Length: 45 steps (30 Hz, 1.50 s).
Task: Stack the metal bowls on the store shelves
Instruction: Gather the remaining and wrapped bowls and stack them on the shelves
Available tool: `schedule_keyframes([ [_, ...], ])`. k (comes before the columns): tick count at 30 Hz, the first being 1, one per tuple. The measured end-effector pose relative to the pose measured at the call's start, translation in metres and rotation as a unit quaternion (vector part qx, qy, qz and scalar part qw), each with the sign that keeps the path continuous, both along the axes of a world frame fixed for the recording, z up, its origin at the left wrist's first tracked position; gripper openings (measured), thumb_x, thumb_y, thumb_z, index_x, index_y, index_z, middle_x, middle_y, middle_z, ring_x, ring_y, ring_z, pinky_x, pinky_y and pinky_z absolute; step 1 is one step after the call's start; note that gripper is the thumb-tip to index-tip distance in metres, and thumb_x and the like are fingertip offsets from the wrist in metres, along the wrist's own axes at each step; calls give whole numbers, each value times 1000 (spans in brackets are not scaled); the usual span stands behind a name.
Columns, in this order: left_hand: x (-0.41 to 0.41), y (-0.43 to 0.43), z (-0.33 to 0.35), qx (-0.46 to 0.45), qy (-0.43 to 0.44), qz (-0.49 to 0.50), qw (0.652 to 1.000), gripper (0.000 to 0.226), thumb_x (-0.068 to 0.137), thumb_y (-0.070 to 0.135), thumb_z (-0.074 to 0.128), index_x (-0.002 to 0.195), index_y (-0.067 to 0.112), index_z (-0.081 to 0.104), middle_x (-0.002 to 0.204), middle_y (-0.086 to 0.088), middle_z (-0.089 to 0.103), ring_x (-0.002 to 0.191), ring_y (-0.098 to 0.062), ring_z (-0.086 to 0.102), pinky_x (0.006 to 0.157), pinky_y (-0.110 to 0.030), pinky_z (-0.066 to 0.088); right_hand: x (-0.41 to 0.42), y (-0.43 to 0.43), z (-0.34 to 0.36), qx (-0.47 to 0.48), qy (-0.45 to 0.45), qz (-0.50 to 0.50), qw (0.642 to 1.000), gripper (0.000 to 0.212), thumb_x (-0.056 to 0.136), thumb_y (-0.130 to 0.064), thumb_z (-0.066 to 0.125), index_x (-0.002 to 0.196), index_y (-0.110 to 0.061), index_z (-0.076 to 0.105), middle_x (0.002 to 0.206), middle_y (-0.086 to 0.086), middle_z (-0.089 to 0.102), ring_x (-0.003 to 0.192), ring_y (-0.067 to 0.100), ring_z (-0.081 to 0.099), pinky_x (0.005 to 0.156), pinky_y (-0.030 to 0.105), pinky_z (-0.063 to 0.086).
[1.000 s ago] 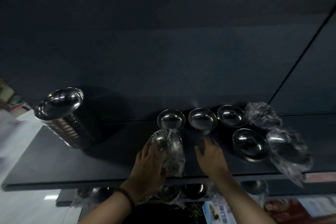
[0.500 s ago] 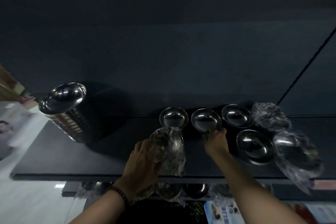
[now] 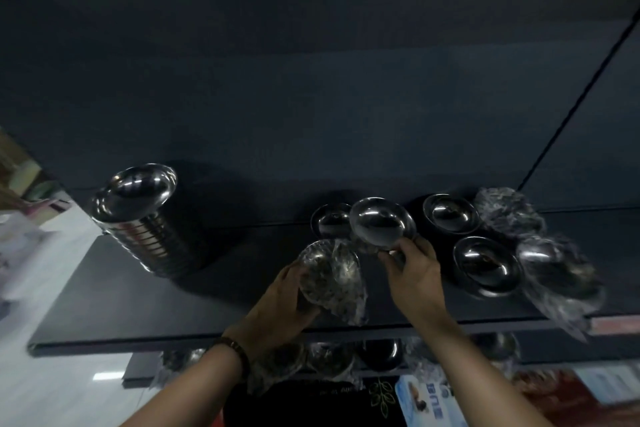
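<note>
On the dark shelf (image 3: 138, 315), my right hand (image 3: 412, 274) grips the near rim of a bare metal bowl (image 3: 381, 224), lifted and tilted toward me above the shelf. My left hand (image 3: 280, 302) holds a plastic-wrapped bowl (image 3: 332, 274) just left of it. Another bare bowl (image 3: 329, 222) stands behind, partly hidden by the lifted one. Two more bare bowls (image 3: 450, 213) (image 3: 486, 265) sit to the right. A tall stack of metal bowls (image 3: 145, 218) stands at the shelf's left end.
Wrapped bowls (image 3: 505, 208) (image 3: 557, 270) lie at the right end, one overhanging the front edge. A lower shelf (image 3: 145, 367) holds more bowls, some wrapped. The shelf's dark back wall (image 3: 311, 114) rises behind. A pale floor shows at left.
My right hand reached to the middle bare bowl, took its rim and lifted it, tilting it toward me. My left hand kept hold of the wrapped bowl.
</note>
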<state>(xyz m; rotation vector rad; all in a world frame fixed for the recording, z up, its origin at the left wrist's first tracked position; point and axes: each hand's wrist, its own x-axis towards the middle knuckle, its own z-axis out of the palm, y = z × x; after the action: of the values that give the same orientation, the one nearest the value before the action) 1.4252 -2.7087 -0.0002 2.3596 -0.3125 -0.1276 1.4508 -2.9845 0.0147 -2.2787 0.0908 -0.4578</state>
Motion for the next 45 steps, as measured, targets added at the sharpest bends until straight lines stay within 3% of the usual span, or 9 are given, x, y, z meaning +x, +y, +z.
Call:
schedule_keyframes([
  [7, 4, 11, 4, -72, 71, 73, 992, 77, 91, 14, 76, 154, 33, 36, 141, 17, 53, 128, -13, 62, 106, -35, 55, -31, 51, 5, 10, -13, 81, 997, 19, 89, -16, 82, 93, -26, 66, 114, -4, 55, 94, -2, 59, 84, 2, 40],
  [17, -2, 15, 21, -59, 46, 45, 996, 78, 93, 24, 79, 159, 17, 36, 122, 45, 27, 131, -2, 50, 114, -25, 42, -34, 75, -38, -1, 17, 110, 994, 23, 95, -13, 74, 88, -29, 58, 128, -8, 55, 93, 7, 66, 84, 32, 57],
  [20, -1, 10, 21, -46, 69, 42, 996, 73, 96, 23, 75, 158, 20, 37, 116, 46, 28, 113, 17, 44, 104, -11, 36, -29, 71, -53, -40, 49, 103, 993, 26, 95, -23, 72, 89, -39, 52, 145, 3, 54, 123, 16, 59, 100, 38, 53],
  [23, 3, 9, 17, -31, 73, 23, 997, 68, 94, 27, 75, 152, 35, 39, 127, 43, 38, 121, 27, 38, 115, -22, 38, -28, 70, -59, -43, 75, 118, 989, 28, 96, -27, 69, 93, -45, 48, 151, 11, 52, 147, 20, 44, 116, 30, 42],
  [27, 6, 8, 15, -20, 53, 24, 998, 83, 97, 34, 71, 165, 28, 25, 160, 26, 22, 153, 4, 16, 127, -24, 20, -32, 65, -51, -40, 61, 141, 987, 36, 98, -28, 70, 130, -39, 57, 172, -3, 24, 161, 7, 14, 124, 24, 28],
  [30, 5, 8, 15, -7, 50, 17, 999, 81, 102, 24, 66, 168, 18, 18, 162, 19, 22, 150, 5, 17, 115, -5, 15, -33, 62, -48, -14, 66, 141, 988, 50, 97, -28, 73, 142, -37, 52, 173, -5, 26, 159, 6, 20, 123, 26, 32],
  [33, 7, 8, 13, 18, 56, 8, 998, 82, 105, 21, 61, 169, 14, 11, 176, -2, 13, 161, -12, 15, 122, -13, 13, -31, 61, -48, -24, 98, 123, 987, 60, 96, -34, 74, 148, -36, 43, 169, 1, 34, 155, 21, 36, 121, 37, 41],
  [38, 10, 11, 8, 31, 59, -8, 998, 85, 104, 29, 60, 170, 18, 8, 177, -2, 8, 161, -13, 14, 124, -16, 14, -27, 60, -53, -27, 120, 112, 986, 84, 94, -40, 74, 163, -24, 28, 161, 0, 45, 148, 17, 44, 120, 37, 43],
  [45, 16, 13, 3, 32, 27, -2, 999, 87, 99, 43, 66, 168, 17, 19, 174, -4, 25, 161, -14, 20, 130, -30, 22, -2, 48, -27, 14, 85, 95, 992, 31, 105, -36, 59, 134, -27, 58, 127, 0, 61, 113, 17, 61, 91, 24, 43],
])
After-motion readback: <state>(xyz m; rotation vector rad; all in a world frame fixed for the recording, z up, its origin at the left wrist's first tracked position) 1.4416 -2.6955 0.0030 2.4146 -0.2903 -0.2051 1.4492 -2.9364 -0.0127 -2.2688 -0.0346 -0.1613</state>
